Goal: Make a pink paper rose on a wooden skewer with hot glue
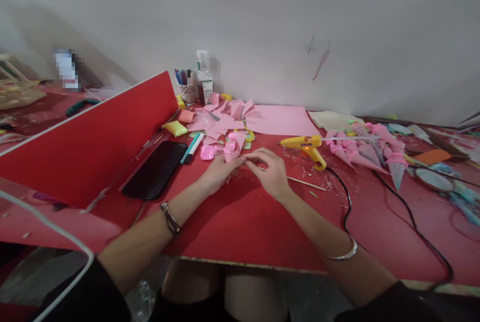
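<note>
My left hand (219, 171) grips a small rolled pink paper flower (232, 150) just above the red table (240, 227). My right hand (270, 169) meets it from the right, fingertips pinched at the flower's base, and what they pinch is too small to make out. A thin wooden stick (305, 183) lies on the table just right of my right hand. A yellow glue gun (307, 147) rests on its stand a little further right, its black cord (347, 202) trailing toward the table's front edge.
A black phone (155, 169) and a marker (192, 148) lie left of my hands beside a red divider panel (93, 137). Pink paper scraps (225, 119), a pink sheet (281, 119), a pen cup (186, 87) and bottle (204, 79) stand behind. Pink-topped paper cones (367, 152) lie right.
</note>
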Demonstrator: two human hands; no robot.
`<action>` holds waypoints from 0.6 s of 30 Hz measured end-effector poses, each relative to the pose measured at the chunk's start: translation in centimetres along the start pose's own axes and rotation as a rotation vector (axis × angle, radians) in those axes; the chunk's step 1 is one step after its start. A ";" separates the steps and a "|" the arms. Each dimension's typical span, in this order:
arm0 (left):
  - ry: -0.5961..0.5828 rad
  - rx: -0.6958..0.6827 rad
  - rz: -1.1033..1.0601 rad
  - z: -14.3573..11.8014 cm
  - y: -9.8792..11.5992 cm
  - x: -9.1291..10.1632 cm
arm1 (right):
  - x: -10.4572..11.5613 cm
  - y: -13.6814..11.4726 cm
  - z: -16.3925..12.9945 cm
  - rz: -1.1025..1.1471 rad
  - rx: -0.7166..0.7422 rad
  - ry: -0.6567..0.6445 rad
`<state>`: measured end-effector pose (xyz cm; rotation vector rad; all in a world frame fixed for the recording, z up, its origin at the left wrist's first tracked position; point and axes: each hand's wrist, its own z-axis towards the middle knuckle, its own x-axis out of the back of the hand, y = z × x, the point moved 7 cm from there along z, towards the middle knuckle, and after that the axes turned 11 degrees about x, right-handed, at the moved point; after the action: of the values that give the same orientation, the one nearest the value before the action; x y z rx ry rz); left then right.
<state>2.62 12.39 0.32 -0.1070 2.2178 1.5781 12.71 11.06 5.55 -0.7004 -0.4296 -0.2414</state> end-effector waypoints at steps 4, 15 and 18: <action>0.016 0.028 -0.013 -0.2 0.1 -0.1 | 0.0 -0.1 0.0 -0.008 0.009 0.009; 0.009 0.042 -0.044 -0.1 -0.1 -0.2 | 0.0 0.4 -0.2 0.038 -0.071 0.005; 0.043 0.008 -0.064 0.2 0.1 0.3 | 0.4 0.9 -0.3 0.099 -0.130 0.071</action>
<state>2.34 12.65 0.26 -0.2090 2.2305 1.5461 13.45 11.52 5.01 -0.8356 -0.3125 -0.2008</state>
